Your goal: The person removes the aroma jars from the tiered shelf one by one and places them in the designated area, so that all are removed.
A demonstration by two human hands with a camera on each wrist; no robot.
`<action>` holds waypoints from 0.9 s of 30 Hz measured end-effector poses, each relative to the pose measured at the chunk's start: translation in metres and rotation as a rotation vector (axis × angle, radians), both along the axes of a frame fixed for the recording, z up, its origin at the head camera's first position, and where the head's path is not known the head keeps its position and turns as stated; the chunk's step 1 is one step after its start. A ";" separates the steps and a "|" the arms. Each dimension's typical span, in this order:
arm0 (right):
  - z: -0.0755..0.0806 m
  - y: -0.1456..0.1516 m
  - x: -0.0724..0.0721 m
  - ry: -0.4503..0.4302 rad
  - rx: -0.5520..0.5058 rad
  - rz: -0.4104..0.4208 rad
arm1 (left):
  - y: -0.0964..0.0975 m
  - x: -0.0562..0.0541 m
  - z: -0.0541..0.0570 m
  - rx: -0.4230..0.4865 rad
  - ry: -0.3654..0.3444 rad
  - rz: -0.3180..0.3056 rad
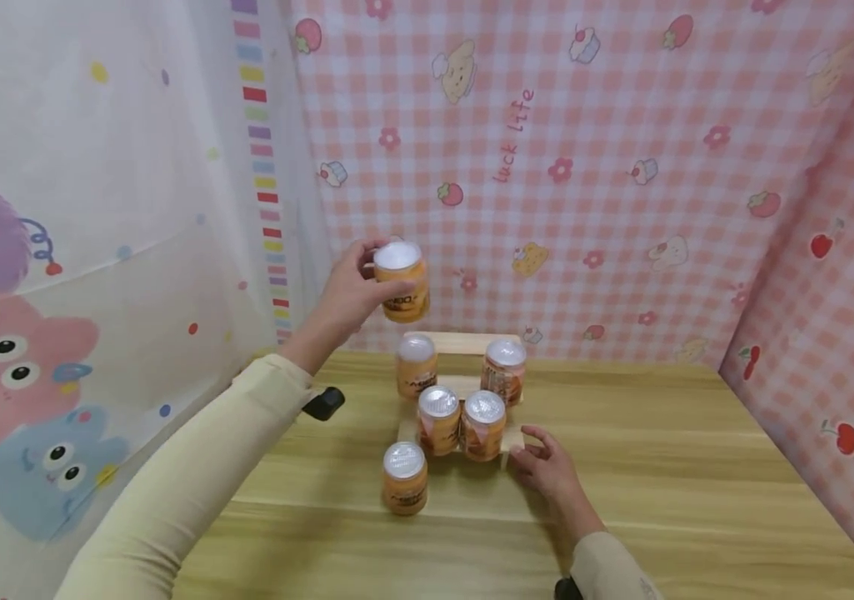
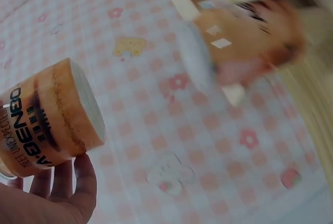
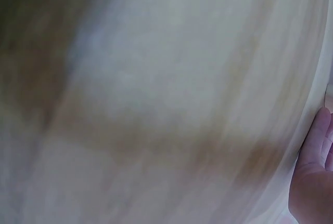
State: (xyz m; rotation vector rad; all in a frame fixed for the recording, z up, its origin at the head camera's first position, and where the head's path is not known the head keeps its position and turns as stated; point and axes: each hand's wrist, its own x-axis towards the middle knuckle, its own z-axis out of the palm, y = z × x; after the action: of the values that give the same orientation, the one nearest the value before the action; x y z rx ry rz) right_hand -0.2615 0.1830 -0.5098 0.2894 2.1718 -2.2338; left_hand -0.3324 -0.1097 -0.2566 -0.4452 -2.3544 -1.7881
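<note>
My left hand [image 1: 355, 292] grips an orange can [image 1: 406, 293] with a silvery lid, thumb across its front, raised above a stepped wooden rack [image 1: 464, 342]. In the left wrist view the held can [image 2: 52, 115] shows dark lettering, with fingers [image 2: 86, 182] curled under it. On the rack's upper part stand one can [image 1: 417, 367] at left and another can [image 1: 505, 372] at right. Lower down, a third can [image 1: 438, 421] and a fourth can [image 1: 483, 425] stand side by side. My right hand [image 1: 550, 475] touches the rack's lower right end with its fingers extended.
Another orange can [image 1: 405, 479] stands on the wood-grain table [image 1: 659, 500], in front of the rack's left side. A pink checked cloth [image 1: 606, 233] hangs behind, and a white cartoon-print sheet [image 1: 157, 275] hangs at left. The right wrist view is mostly a blurred, pale surface.
</note>
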 end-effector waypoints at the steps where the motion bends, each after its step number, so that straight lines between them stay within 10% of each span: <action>1: 0.000 0.000 -0.001 -0.004 0.002 0.000 | -0.008 0.003 -0.002 -0.007 -0.004 -0.006; 9: 0.005 0.003 -0.003 -0.014 0.000 0.019 | -0.055 0.026 -0.037 -0.069 -0.032 -0.043; 27: 0.003 0.002 0.002 -0.032 -0.013 0.023 | -0.099 0.076 -0.181 -0.172 -0.122 -0.042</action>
State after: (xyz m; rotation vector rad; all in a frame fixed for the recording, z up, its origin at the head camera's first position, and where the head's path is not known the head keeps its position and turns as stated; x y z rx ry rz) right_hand -0.2596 0.1848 -0.5070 0.2959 2.1331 -2.2143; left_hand -0.2561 -0.2084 -0.4379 -0.4203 -2.6144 -1.6819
